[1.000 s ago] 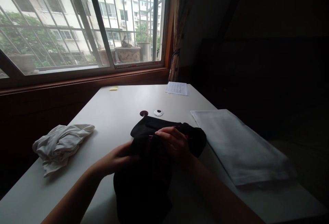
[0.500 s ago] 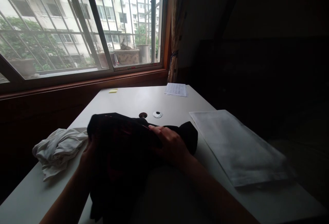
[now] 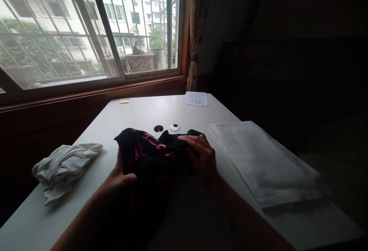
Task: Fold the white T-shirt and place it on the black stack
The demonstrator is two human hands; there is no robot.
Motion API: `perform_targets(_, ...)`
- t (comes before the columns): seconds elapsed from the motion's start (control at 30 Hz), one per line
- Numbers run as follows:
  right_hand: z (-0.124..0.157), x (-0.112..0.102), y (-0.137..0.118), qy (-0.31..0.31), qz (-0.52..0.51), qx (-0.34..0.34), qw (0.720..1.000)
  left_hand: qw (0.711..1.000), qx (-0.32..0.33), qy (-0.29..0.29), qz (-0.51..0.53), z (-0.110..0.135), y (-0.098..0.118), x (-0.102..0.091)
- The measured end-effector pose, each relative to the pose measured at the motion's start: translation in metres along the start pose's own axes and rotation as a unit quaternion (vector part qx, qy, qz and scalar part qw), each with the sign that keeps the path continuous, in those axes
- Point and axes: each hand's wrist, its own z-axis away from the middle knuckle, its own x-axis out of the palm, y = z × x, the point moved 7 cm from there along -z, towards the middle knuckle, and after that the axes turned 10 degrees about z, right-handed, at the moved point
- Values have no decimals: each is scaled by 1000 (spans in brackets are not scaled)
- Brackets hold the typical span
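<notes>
A black garment with pink lettering [image 3: 149,153] lies bunched on the white table [image 3: 138,113] in front of me. My left hand [image 3: 119,176] grips its left edge, thumb over the cloth. My right hand [image 3: 199,157] is closed on the garment's right side, fingers curled over a fold. The lower part of the garment hangs dark toward me between my forearms.
A crumpled white cloth [image 3: 61,166] lies at the table's left. A flat white plastic bag [image 3: 264,162] lies at the right. A sheet of paper [image 3: 196,98] and a yellow note [image 3: 124,101] sit near the window. A cable hole [image 3: 158,128] and its round cap [image 3: 174,127] lie behind the garment.
The garment was lifted and spread out to the left, then drawn back in to the middle; the pink lettering now faces up. My left hand moved left, then back right.
</notes>
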Motion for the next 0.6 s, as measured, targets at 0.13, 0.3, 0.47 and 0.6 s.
perform_targets(0.13, 8, 17, -16, -50, 11, -50, 997, 996, -3, -47, -72, 3, -13, 29)
perform_targets(0.3, 14, 21, -13, -41, 73, -44, 995, 994, 74, 17, -79, 2, 4, 34)
perform_targets(0.47, 16, 7, -11, 24, 48, -64, 997, 987, 111, 94, -66, -7, 45, 19)
perform_targets(0.6, 16, 16, -19, -23, 46, -96, 994, 977, 152, 131, -77, -17, 96, 34)
